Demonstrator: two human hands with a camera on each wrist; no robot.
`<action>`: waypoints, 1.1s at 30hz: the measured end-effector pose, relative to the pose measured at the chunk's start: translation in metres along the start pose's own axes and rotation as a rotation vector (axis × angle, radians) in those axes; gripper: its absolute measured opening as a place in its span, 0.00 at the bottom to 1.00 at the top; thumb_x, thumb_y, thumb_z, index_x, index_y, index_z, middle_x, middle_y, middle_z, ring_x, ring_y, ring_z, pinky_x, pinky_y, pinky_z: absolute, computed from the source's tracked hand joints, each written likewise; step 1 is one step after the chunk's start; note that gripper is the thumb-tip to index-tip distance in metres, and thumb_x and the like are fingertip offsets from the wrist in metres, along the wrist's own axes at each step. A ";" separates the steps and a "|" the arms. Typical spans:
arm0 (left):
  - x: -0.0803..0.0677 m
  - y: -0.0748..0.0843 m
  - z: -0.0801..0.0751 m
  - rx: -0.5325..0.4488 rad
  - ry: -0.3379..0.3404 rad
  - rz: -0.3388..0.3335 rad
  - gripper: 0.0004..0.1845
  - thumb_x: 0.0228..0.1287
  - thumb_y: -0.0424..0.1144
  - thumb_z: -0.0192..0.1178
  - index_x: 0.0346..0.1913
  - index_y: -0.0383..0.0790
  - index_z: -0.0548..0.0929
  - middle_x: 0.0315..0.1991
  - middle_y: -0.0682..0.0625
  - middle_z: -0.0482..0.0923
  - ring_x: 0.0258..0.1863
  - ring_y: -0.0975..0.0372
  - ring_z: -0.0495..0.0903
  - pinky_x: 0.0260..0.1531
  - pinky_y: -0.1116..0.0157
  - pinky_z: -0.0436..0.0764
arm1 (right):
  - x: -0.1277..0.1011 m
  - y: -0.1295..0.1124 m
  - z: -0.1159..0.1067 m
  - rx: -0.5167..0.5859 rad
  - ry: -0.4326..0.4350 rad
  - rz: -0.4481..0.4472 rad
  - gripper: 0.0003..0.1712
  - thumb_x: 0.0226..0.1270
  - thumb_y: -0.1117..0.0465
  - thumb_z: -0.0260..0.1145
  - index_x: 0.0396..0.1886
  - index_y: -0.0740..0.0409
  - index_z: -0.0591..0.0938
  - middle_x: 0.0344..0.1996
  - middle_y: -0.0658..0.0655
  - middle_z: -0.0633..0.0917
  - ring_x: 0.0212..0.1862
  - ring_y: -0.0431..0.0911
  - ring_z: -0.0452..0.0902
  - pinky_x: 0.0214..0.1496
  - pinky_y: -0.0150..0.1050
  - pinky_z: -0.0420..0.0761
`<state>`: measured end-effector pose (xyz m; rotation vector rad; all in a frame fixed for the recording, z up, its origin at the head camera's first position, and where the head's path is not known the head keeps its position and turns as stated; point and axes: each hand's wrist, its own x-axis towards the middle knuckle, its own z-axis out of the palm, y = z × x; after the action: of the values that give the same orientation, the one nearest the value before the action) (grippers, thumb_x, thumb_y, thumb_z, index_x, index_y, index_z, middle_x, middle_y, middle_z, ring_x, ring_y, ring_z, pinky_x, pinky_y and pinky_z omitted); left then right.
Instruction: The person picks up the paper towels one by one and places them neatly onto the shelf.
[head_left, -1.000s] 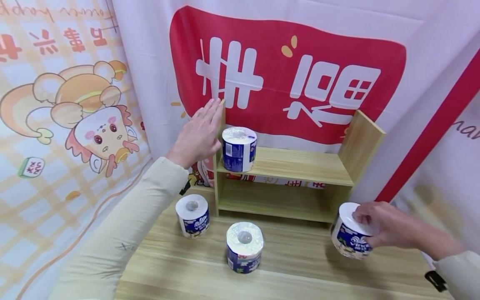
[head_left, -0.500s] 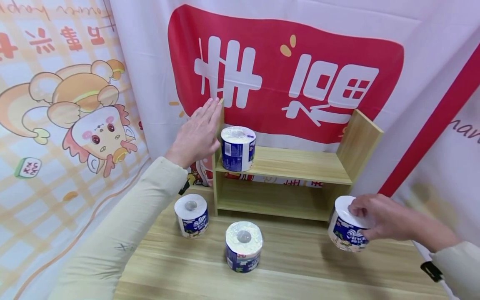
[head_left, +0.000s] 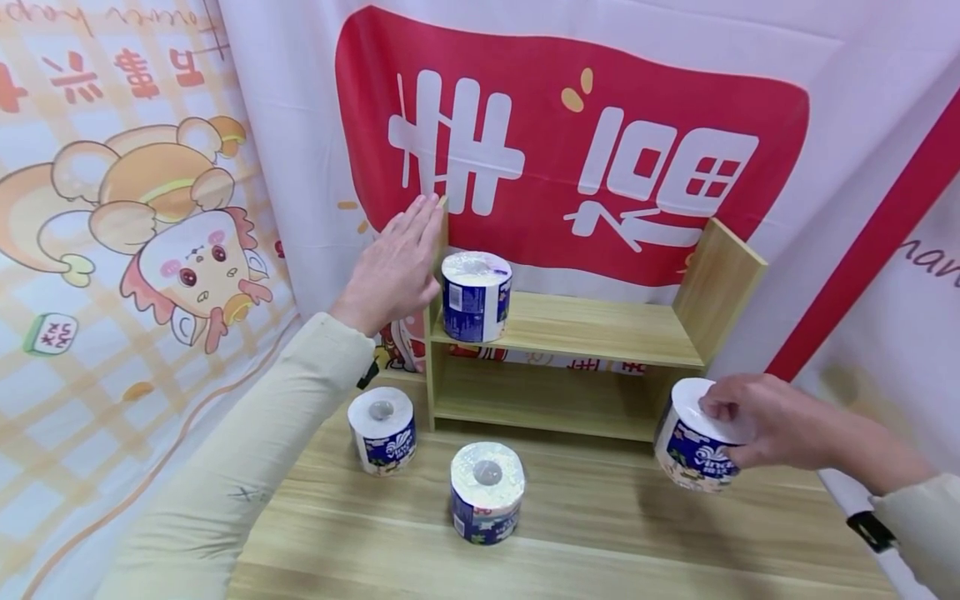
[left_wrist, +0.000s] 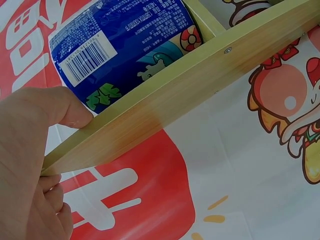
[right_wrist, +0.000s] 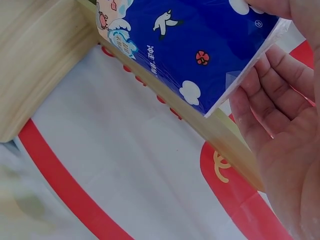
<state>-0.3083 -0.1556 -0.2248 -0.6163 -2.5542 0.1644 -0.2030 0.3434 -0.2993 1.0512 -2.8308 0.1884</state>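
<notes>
Your right hand (head_left: 757, 429) grips the wrapped roll (head_left: 693, 454) by its top edge only, left hand (head_left: 397, 271) flat against the shelf (head_left: 600, 333); the slick wrapper may slip.

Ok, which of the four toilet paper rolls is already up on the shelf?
The toilet paper roll at the left end of the wooden shelf's upper board, beside the left hand. Two others stand on the table; the right hand holds the fourth.

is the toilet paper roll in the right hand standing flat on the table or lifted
Lifted and tilted: the held roll hangs in the right hand, its shadow apart on the table.
</notes>
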 end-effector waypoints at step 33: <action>-0.001 0.000 -0.002 0.000 -0.006 0.007 0.53 0.70 0.46 0.64 0.86 0.34 0.43 0.87 0.38 0.44 0.88 0.45 0.45 0.86 0.50 0.54 | 0.019 -0.019 -0.049 0.026 -0.063 0.142 0.32 0.46 0.47 0.89 0.50 0.49 0.86 0.43 0.44 0.87 0.46 0.40 0.80 0.43 0.36 0.90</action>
<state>-0.3063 -0.1566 -0.2236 -0.6253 -2.5583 0.1695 -0.2015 0.3244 -0.2467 0.8756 -2.9694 0.2086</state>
